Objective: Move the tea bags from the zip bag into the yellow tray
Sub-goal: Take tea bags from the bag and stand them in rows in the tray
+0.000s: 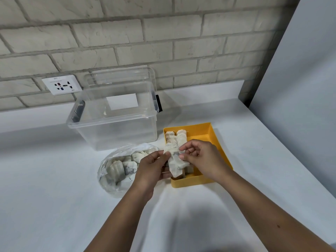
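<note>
Left hand [152, 167] and right hand [201, 159] pinch tea bags [175, 161] over the yellow tray's [221, 150] left edge; they look light and flimsy, so grip edges gently.

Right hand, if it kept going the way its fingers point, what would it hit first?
Probably the left hand: the right hand points leftward across the tea bags both hands hold, though depth is unclear.
</note>
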